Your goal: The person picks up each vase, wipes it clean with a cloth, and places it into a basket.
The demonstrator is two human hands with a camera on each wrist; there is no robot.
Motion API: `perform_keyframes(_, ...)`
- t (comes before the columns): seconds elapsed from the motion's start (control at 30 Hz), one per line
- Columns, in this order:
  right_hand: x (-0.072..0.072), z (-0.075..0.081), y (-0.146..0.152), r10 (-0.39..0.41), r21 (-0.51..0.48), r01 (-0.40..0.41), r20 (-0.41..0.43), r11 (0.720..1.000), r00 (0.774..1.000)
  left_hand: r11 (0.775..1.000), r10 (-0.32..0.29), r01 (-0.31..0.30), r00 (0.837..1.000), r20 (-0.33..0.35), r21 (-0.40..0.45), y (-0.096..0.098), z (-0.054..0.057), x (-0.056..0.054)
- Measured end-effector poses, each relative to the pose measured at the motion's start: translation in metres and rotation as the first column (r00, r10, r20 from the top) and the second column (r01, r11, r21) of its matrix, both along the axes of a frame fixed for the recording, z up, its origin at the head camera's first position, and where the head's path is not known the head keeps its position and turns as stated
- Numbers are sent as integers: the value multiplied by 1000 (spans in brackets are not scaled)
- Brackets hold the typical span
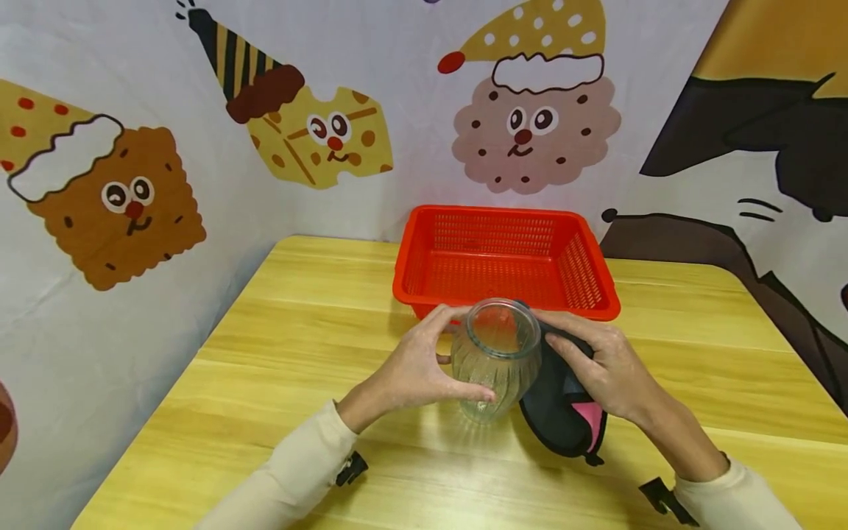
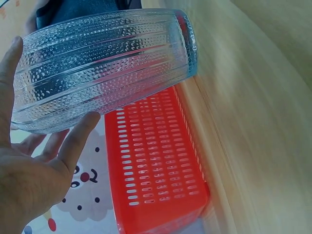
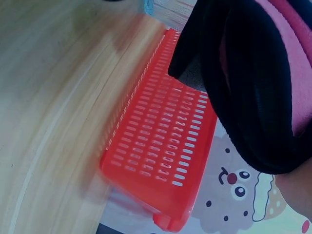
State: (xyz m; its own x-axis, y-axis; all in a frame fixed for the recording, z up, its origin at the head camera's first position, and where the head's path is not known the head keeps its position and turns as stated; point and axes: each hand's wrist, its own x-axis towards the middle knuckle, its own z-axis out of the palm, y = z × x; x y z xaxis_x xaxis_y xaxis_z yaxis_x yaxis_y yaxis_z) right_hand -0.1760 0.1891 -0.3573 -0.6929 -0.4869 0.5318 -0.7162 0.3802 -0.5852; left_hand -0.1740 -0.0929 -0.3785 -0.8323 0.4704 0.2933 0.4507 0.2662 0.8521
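Note:
A clear ribbed glass jar (image 1: 506, 375) with a round open mouth is upright in front of the basket. My left hand (image 1: 417, 364) grips it from the left, thumb across the near side and fingers round the far side. In the left wrist view the jar's pebbled wall (image 2: 97, 63) fills the top. To its right, my right hand (image 1: 612, 368) holds a black padded cloth piece with pink lining, shaped like a sleep mask (image 1: 553, 416). Thumb and fingers pinch its upper part; its lower end hangs down. In the right wrist view the mask (image 3: 258, 92) hides most of that hand.
Just behind the hands, a red plastic basket (image 1: 414, 269) with slotted walls stands at the far edge of the wood-grain table (image 1: 265, 353). A white backdrop (image 1: 417, 140) with cartoon biscuits and cheese rises behind the table and along its left side.

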Motion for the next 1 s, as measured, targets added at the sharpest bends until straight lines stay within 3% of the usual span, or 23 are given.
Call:
perform_keyframes(0.4, 5, 1, 0, -92, 36, 90, 54, 995, 994, 1000, -10, 10, 1000, 4, 4, 2, 3, 0)
perform_keyframes(1.0, 7, -8, 0, -127, 71, 123, 55, 990, 990, 1000, 1, -2, 1000, 24, 3, 0, 1, 2)
